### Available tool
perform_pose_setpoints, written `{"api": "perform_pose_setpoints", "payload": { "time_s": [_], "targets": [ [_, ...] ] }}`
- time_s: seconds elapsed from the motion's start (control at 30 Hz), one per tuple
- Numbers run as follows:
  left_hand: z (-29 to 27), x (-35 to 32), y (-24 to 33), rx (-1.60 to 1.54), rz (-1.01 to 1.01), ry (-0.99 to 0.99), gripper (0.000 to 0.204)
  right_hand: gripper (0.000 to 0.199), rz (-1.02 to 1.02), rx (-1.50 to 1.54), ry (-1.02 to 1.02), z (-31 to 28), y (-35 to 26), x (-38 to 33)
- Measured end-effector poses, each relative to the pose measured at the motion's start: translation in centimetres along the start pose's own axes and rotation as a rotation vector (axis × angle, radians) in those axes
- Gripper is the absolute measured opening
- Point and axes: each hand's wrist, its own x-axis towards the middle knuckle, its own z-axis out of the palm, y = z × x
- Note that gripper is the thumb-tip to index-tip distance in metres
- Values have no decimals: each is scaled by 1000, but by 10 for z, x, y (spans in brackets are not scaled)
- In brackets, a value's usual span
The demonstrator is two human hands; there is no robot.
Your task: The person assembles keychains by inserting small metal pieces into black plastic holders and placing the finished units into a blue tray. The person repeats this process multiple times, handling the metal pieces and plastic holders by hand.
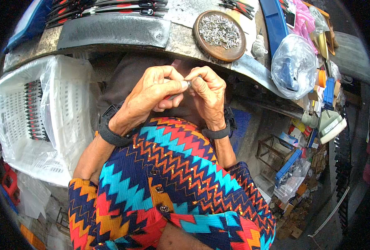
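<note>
My left hand and my right hand meet close in front of my chest, fingertips pinched together on a small metal part; a red-tinted slim piece shows under the left fingers. Both wrists wear black bands. Just beyond the hands, on the worn metal bench, stands a round wooden dish heaped with several small silvery metal pins. What exactly each hand grips is partly hidden by the fingers.
A white plastic crate lined with clear plastic holds a row of black-and-red tools at my left. More black-and-red tools lie on the bench's far side. A clear plastic bag and cluttered boxes stand at right.
</note>
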Motion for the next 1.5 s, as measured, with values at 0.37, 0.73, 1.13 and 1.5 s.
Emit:
{"api": "perform_pose_setpoints", "payload": {
  "time_s": [0.37, 0.73, 1.13, 1.5],
  "targets": [
    [0, 1, -3, 24, -15, 41, 18, 13, 6, -203, 61, 2, -6, -1],
    [0, 6, -10, 209, 204, 84, 16, 14, 22, 39, 64, 5, 0, 1],
    [-10, 3, -6, 327, 150, 1, 18, 16, 59, -349, 15, 5, -24, -5],
    [-14, 3, -7, 339, 140, -52, 26, 25, -409, -1078, -168, 3, -36, 1]
  ]
}}
